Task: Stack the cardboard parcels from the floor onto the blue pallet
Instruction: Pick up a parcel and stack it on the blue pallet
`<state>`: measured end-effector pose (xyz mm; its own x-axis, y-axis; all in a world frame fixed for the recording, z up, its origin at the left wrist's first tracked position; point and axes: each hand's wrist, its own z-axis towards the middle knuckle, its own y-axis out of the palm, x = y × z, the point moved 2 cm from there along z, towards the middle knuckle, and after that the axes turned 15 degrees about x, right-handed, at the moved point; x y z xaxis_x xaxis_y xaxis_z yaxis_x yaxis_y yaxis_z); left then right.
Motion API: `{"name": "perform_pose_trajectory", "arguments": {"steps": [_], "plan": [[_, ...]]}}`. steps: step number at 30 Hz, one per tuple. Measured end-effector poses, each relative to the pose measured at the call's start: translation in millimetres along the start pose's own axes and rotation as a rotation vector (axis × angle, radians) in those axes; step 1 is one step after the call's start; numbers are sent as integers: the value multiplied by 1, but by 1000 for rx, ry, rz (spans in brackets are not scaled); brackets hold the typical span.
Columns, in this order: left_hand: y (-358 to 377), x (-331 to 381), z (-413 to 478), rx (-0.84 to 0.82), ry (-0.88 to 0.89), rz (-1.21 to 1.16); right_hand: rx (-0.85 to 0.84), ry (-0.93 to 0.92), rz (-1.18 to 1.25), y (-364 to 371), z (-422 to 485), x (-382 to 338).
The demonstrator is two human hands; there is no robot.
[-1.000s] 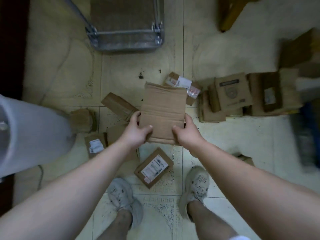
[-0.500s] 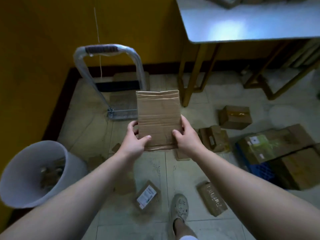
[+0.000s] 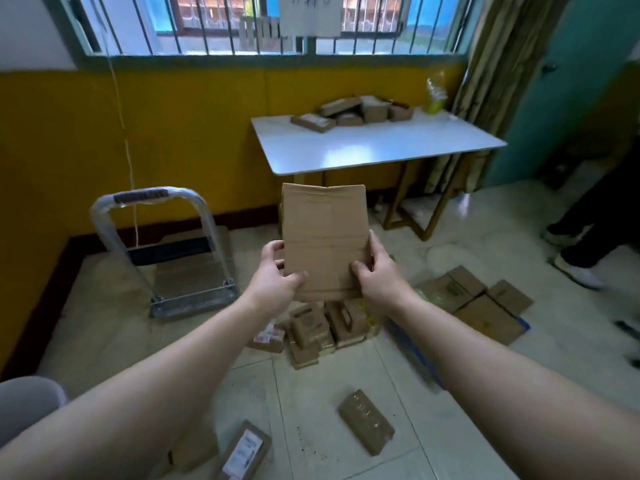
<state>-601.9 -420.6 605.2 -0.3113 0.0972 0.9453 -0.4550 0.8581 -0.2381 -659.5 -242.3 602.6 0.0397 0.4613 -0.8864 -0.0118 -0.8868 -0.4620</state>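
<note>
Above the pale tiled floor [image 3: 346, 382], at chest height, the left hand [image 3: 273, 277] and the right hand [image 3: 379, 271] are gripping the lower side edges of a flat brown cardboard parcel [image 3: 323, 233], thumbs pressing on its near face; it is being held tilted, clear of everything below. The blue pallet [image 3: 407, 344] is lying to the right, and several brown boxes [image 3: 474, 306] are already resting on its top, reaching to its far right edge. Judged from this, the task is partly complete. Loose parcels are remaining on the floor: a taped brown one [image 3: 365, 422], a white-labelled one [image 3: 244, 452], and a cluster [image 3: 322, 329] just beside the pallet's left edge.
</note>
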Motion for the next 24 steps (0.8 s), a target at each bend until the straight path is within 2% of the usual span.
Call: {"name": "perform_pose_trajectory", "arguments": {"steps": [5, 13, 18, 24], "plan": [[109, 46, -53, -93, 128, 34, 118, -25, 30, -128, 2, 31], [305, 79, -124, -183, 114, 45, 239, -42, -110, -322, 28, 115], [379, 95, -129, -216, 95, 82, 260, -17, -160, -385, 57, 146], [445, 107, -92, -246, 75, 77, 256, 23, -149, -412, 118, 173]]}}
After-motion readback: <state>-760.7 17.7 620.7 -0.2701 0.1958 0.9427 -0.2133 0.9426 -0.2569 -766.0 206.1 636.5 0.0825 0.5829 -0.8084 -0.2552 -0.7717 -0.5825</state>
